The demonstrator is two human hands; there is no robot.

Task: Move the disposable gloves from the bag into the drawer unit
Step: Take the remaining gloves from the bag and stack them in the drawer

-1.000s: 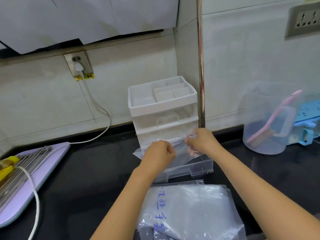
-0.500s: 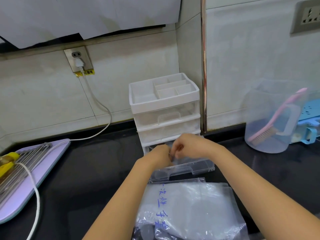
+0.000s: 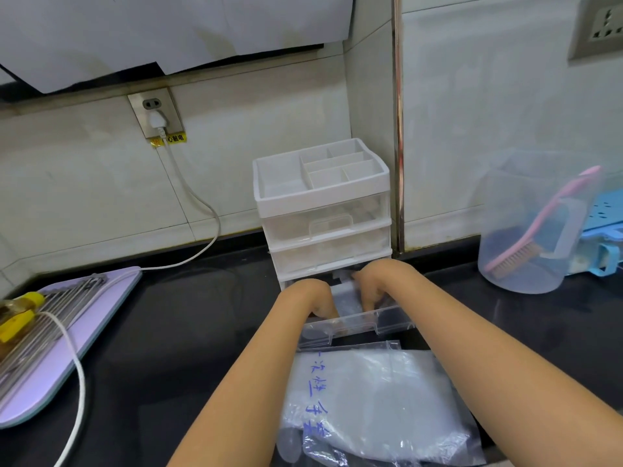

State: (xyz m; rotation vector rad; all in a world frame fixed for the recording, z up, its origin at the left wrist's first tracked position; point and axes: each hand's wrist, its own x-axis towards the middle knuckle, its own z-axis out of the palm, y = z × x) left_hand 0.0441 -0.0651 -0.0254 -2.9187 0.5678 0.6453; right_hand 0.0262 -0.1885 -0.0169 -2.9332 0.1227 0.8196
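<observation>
Head view: glove bundle now down inside the open bottom drawer.

A second ago I saw the disposable gloves (image 3: 347, 298) held up against the drawer unit (image 3: 323, 197); now both hands have dropped them into the pulled-out drawer (image 3: 371, 326) at the centre of the frame, so I judge this batch nearly placed. The right hand (image 3: 374, 281) has its fingers curled down around the bundle. The left hand (image 3: 308, 294) has bent fingers at the bundle's edge, and I cannot tell if they pinch it. I count one unit with three drawers, one of them open, one bag (image 3: 371, 399) at lower centre and one jug (image 3: 526, 230) holding one pink brush (image 3: 539, 224) at right.
</observation>
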